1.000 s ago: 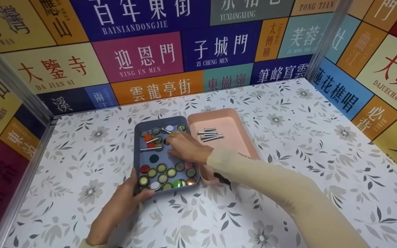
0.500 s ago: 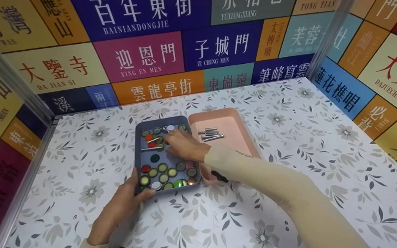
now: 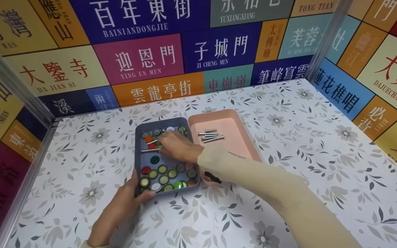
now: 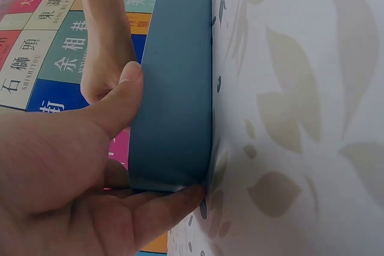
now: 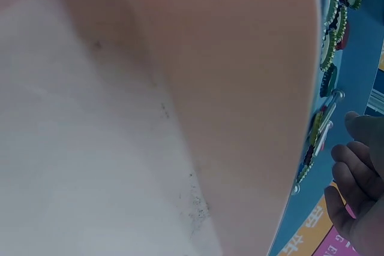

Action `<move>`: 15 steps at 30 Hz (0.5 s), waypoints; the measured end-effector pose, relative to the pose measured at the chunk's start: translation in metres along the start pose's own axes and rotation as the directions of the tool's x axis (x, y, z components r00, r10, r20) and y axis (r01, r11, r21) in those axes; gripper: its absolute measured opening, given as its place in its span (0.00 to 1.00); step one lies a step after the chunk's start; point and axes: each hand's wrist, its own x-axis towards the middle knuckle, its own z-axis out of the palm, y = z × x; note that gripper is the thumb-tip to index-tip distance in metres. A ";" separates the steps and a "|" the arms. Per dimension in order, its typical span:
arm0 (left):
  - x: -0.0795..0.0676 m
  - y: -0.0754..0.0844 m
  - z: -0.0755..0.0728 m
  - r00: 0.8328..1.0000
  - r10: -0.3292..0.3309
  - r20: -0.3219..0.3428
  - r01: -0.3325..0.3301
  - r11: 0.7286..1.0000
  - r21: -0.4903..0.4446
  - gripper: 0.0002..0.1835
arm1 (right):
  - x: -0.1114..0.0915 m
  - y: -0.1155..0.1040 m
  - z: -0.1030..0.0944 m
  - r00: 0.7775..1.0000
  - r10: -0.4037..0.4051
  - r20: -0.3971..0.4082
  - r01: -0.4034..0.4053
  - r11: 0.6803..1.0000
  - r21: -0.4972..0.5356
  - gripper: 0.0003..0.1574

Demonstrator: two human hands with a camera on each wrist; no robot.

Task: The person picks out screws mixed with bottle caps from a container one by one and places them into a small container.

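Note:
My left hand [image 3: 126, 193] grips the near-left corner of a blue-grey tray [image 3: 138, 144], thumb on the near rim and fingers along the outer side. The left wrist view shows that hand [image 4: 114, 160] against the tray's outer wall [image 4: 174, 88]. Bottle caps [image 3: 162, 169] in several colours lie inside. My right hand [image 3: 176, 144] reaches over the tray, beside a long metal bolt [image 3: 150, 150] and a shorter bolt [image 3: 152, 141] among the caps. In the right wrist view, its thumb and loosely bent fingers stand apart with nothing visible between them.
A pink tray [image 3: 245, 137] stands against the blue-grey tray's right side, with several bolts [image 3: 212, 138] lying in it. My right forearm passes over its near part. Flowered cloth [image 3: 91, 193] covers the table, and printed panels [image 3: 136, 58] wall it at the back and sides.
My right hand has shifted slightly left and toward me inside the blue-grey tray, closer to the bolts at left. The left hand keeps its hold on the corner.

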 end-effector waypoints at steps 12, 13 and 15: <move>-0.001 0.000 -0.001 1.000 0.012 0.005 -0.012 1.000 0.015 0.55 | 0.012 -0.003 0.000 0.998 0.007 0.055 -0.007 1.000 0.003 0.14; -0.002 0.000 -0.001 1.000 0.007 0.009 -0.007 1.000 0.020 0.55 | 0.013 -0.003 -0.001 0.998 0.012 0.058 -0.012 1.000 0.002 0.14; -0.002 0.000 -0.001 1.000 0.000 0.014 0.000 1.000 0.029 0.56 | 0.015 -0.003 -0.002 0.998 0.022 0.060 -0.023 1.000 0.001 0.13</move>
